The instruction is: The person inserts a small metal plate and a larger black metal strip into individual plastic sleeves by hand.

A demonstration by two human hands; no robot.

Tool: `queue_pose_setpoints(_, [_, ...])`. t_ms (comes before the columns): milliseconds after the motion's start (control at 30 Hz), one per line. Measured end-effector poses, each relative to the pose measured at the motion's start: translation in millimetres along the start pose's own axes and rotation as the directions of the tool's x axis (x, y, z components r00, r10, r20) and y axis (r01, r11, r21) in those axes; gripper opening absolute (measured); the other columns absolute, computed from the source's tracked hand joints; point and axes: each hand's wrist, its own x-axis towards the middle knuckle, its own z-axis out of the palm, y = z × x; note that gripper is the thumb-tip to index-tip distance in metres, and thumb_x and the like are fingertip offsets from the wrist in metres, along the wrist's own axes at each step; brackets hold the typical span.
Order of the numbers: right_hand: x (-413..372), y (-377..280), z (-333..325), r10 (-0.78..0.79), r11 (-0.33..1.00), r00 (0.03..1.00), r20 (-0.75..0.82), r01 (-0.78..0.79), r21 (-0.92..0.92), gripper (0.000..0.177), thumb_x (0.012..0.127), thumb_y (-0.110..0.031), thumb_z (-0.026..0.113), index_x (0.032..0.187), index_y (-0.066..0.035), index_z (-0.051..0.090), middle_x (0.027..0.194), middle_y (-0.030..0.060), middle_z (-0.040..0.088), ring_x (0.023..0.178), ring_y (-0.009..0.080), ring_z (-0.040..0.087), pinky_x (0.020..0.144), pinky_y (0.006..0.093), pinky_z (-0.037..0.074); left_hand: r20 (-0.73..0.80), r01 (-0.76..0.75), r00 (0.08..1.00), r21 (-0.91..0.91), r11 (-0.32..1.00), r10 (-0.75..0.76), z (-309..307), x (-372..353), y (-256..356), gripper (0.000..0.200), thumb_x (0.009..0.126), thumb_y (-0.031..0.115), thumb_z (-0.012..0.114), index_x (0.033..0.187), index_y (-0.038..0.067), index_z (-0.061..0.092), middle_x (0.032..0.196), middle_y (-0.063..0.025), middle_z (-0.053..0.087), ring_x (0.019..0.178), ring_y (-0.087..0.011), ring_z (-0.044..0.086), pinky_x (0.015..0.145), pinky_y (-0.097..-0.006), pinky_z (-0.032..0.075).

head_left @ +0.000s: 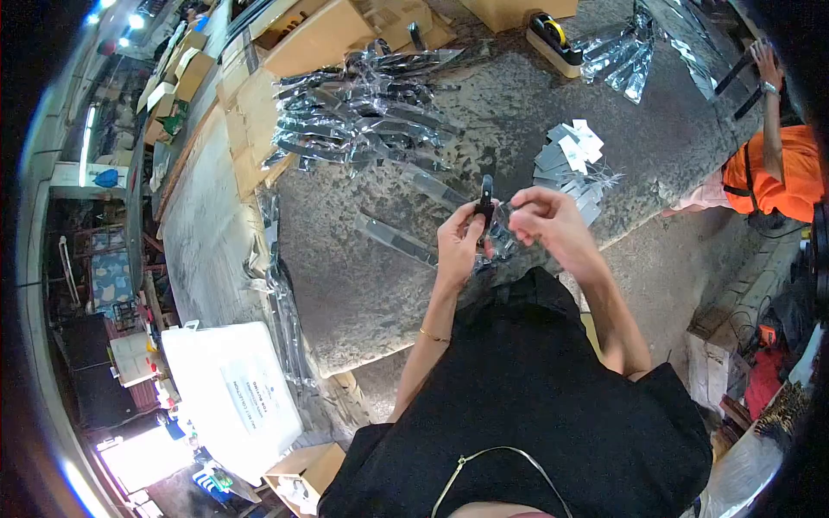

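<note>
My left hand (458, 246) is closed around a dark, narrow strap-like piece (487, 197) with a rounded upper end, held upright over the table's near edge. Just right of it, my right hand (557, 231) has its fingers drawn together in a pinch; what lies in them, if anything, is too small to tell. Crumpled clear plastic (499, 235) shows between the two hands. Left of my left hand, a flat dark strip in clear wrapping (397, 239) lies on the table. Beyond the right hand is a pile of white and grey tags (568, 160) with thin strings.
A large heap of plastic-wrapped dark strips (358, 116) covers the far left of the worn table (345, 302). A tape dispenser (554, 41) stands at the back beside more shiny wrapped pieces (626, 56). At right, a person in orange (781, 173) reaches onto the table. A white container (229, 388) stands left.
</note>
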Motion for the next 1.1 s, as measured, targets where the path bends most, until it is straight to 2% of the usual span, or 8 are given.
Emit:
queue_pose_setpoints(200, [4.0,8.0,24.3,0.114,0.981,0.988,0.106,-0.129,0.145,0.023,0.085,-0.002,0.066,0.105,-0.001,0.055,0.077,0.0059,0.065,0.063,0.0095,0.058,0.056,0.0213,0.044,-0.031,-0.047,0.998,0.042,0.998,0.049,-8.2,-7.6,11.0,0.022,0.096,0.009,0.050,0.112,-0.002,0.060,0.079,-0.0030,0.061,0.054,-0.0095,0.054,0.048,-0.0212,0.043])
queue_pose_setpoints(267, [6.3,9.0,26.2,0.157,0.967,0.981,0.114,-0.176,0.182,0.024,0.085,-0.003,0.067,0.106,-0.001,0.055,0.076,0.0055,0.064,0.063,0.0093,0.058,0.056,0.0211,0.044,0.005,-0.069,0.998,0.010,0.998,0.069,-12.7,-10.1,11.2,0.024,0.095,0.004,0.050,0.117,-0.002,0.058,0.098,-0.0061,0.064,0.059,-0.0087,0.056,0.049,-0.0223,0.046])
queue_pose_setpoints(400, [7.8,10.2,26.5,0.160,0.953,0.979,0.128,-0.187,0.239,0.024,0.085,-0.005,0.067,0.105,-0.001,0.056,0.075,0.0054,0.063,0.064,0.0093,0.057,0.056,0.0211,0.044,0.006,-0.083,0.997,0.063,0.995,0.083,-14.0,-10.9,14.8,0.022,0.094,0.002,0.049,0.114,0.001,0.059,0.110,-0.0086,0.061,0.067,-0.0100,0.058,0.051,-0.0226,0.048])
queue_pose_setpoints(467, [7.3,8.7,26.5,0.143,0.974,0.983,0.118,-0.161,0.161,0.018,0.086,-0.004,0.066,0.102,0.000,0.058,0.076,0.0049,0.063,0.065,0.0089,0.058,0.057,0.0211,0.045,0.056,-0.219,0.975,0.057,0.974,0.216,-12.0,-8.7,14.7,0.018,0.094,0.002,0.049,0.108,0.003,0.060,0.126,-0.0109,0.052,0.074,-0.0115,0.059,0.052,-0.0230,0.050])
queue_pose_setpoints(600, [9.2,8.1,25.3,0.126,0.992,0.988,0.093,-0.128,0.018,0.012,0.087,-0.003,0.064,0.097,0.001,0.061,0.075,0.0040,0.063,0.066,0.0086,0.058,0.059,0.0206,0.046,0.039,-0.243,0.970,0.170,0.955,0.239,-13.8,-9.6,15.2,0.014,0.095,0.003,0.050,0.104,0.002,0.060,0.128,-0.0111,0.046,0.076,-0.0117,0.059,0.052,-0.0233,0.050])
queue_pose_setpoints(667, [11.6,7.5,21.1,0.122,0.991,0.987,0.109,-0.116,-0.064,0.026,0.084,-0.003,0.066,0.109,0.005,0.061,0.081,0.0067,0.065,0.068,0.0099,0.060,0.062,0.0230,0.050,0.022,-0.263,0.964,0.217,0.940,0.264,-15.6,-10.9,10.1,0.015,0.094,0.002,0.049,0.105,0.002,0.060,0.118,-0.0091,0.047,0.073,-0.0110,0.058,0.053,-0.0233,0.050])
queue_pose_setpoints(900, [8.6,3.0,31.6,0.127,0.984,0.985,0.113,-0.112,-0.136,0.024,0.087,0.003,0.059,0.110,0.003,0.064,0.086,0.0063,0.066,0.072,0.0077,0.061,0.063,0.0229,0.052,-0.016,-0.274,0.956,0.313,0.909,0.294,-15.7,-12.6,19.7,0.017,0.090,-0.004,0.048,0.099,0.000,0.063,0.106,-0.0072,0.048,0.064,-0.0090,0.056,0.051,-0.0228,0.047])
queue_pose_setpoints(1100, [6.8,0.9,35.1,-0.049,0.965,0.991,0.121,0.078,-0.251,0.030,0.086,0.006,0.056,0.114,0.000,0.063,0.082,0.0018,0.065,0.071,0.0062,0.057,0.063,0.0232,0.051,-0.077,-0.233,0.950,0.469,0.852,0.302,-9.4,-14.3,32.8,0.019,0.084,-0.008,0.052,0.098,0.000,0.064,0.090,-0.0066,0.055,0.060,-0.0103,0.056,0.052,-0.0238,0.046])
